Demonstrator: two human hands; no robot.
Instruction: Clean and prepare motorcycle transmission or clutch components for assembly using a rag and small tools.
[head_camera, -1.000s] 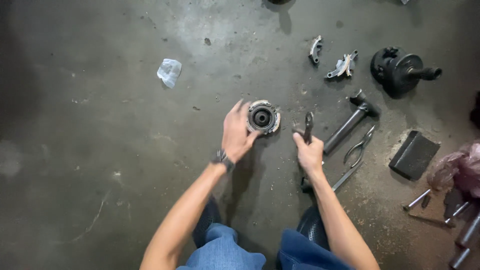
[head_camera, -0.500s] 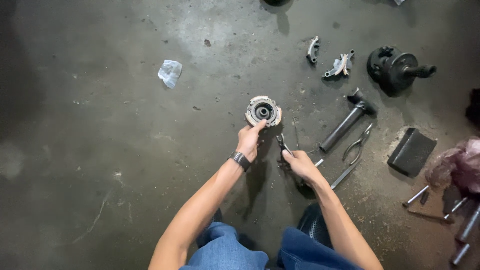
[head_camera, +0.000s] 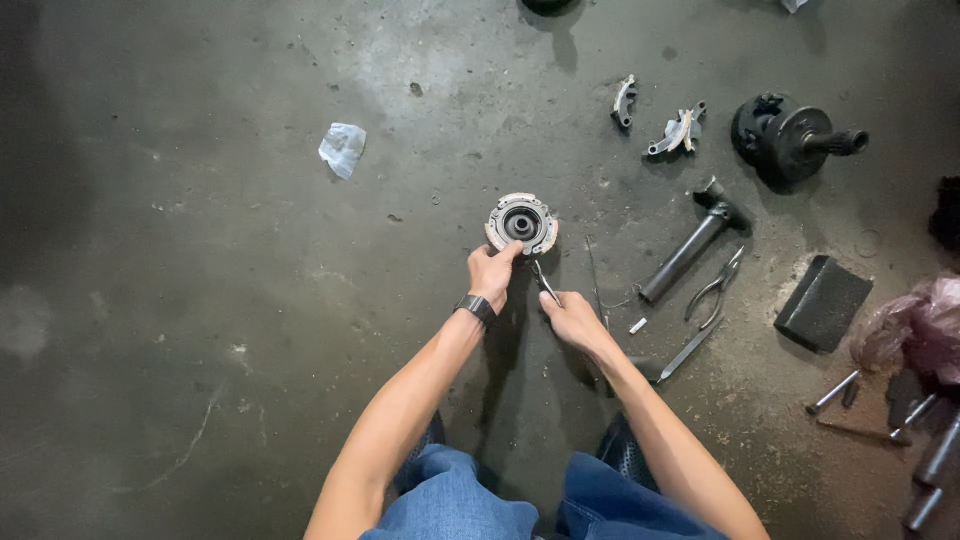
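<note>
The round metal hub (head_camera: 521, 223) lies on the floor (head_camera: 200, 250), at twelve o'clock from both hands. The left hand (head_camera: 493, 274) grips its near rim; the right hand (head_camera: 572, 316) pinches a thin tool (head_camera: 545, 282), seemingly for prying, which needs a steady hub.

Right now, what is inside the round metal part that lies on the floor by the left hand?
The round metal part has a dark centre hole ringed by a black inner ring. The left hand covers its near edge, so anything there and anything beneath the part are hidden.
</note>
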